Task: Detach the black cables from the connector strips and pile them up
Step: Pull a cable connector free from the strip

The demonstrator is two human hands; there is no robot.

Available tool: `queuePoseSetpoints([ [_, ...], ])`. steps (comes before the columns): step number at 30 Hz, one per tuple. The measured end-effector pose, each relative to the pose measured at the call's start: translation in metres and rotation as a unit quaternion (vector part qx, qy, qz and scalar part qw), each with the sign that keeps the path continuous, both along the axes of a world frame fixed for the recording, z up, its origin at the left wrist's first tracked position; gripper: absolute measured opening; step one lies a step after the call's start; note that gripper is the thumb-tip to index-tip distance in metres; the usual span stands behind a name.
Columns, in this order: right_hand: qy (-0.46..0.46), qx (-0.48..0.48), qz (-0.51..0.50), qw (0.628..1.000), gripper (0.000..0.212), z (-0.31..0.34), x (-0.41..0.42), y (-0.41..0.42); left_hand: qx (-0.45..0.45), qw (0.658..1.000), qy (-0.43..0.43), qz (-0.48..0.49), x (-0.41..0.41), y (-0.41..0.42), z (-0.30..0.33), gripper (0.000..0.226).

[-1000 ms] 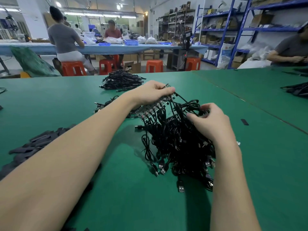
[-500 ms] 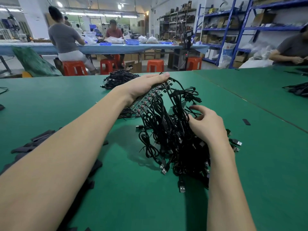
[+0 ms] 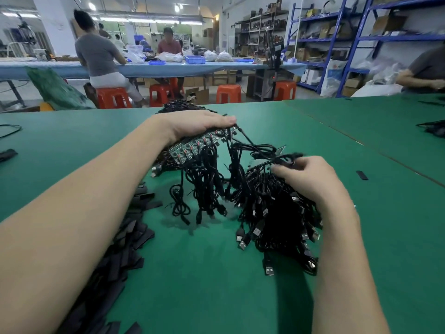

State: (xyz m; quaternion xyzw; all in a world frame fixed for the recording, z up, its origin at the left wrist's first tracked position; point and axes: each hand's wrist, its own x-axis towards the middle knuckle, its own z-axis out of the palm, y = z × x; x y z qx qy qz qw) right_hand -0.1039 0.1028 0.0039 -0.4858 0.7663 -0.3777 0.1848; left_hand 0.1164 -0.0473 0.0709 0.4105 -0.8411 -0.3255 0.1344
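Under the left hand (image 3: 192, 126) a connector strip (image 3: 192, 148) is gripped; black cables (image 3: 212, 179) hang limp below it (light, tangle-prone). A cable is pinched by the right hand (image 3: 305, 179), best taken at the plug.

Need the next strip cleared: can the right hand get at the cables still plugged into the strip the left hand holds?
Probably yes. The left hand holds the connector strip up, its plugged cables hang in the open, and the right hand, though pinching a cable, is close beside them.
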Motion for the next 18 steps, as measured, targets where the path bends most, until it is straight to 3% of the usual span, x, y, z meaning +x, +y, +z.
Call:
queuePoseSetpoints([
  [4,0.07,0.111,0.111,0.985,0.04,0.017,-0.004,0.012,0.037,0.998,-0.042,-0.01,0.018,0.003,-0.005,0.073],
  [7,0.068,0.195,0.214,0.955,0.043,0.036,0.001,0.026,0.059,0.997,-0.032,-0.024,0.031,0.013,-0.007,0.08],
  [10,-0.005,0.233,0.301,0.924,0.079,0.043,0.009,0.036,0.067,0.997,-0.033,-0.021,0.046,0.021,-0.013,0.074],
  [12,-0.047,0.24,0.299,0.922,0.098,0.041,0.013,0.034,0.081,0.993,-0.077,-0.031,0.054,0.027,-0.022,0.079],
  [15,-0.003,0.288,0.221,0.932,0.075,0.039,0.017,0.027,0.117,0.973,-0.19,-0.05,0.061,0.034,-0.049,0.078],
  [18,-0.016,0.245,0.233,0.941,0.054,0.027,0.022,0.009,0.121,0.966,-0.226,-0.029,0.064,0.036,-0.076,0.065],
])
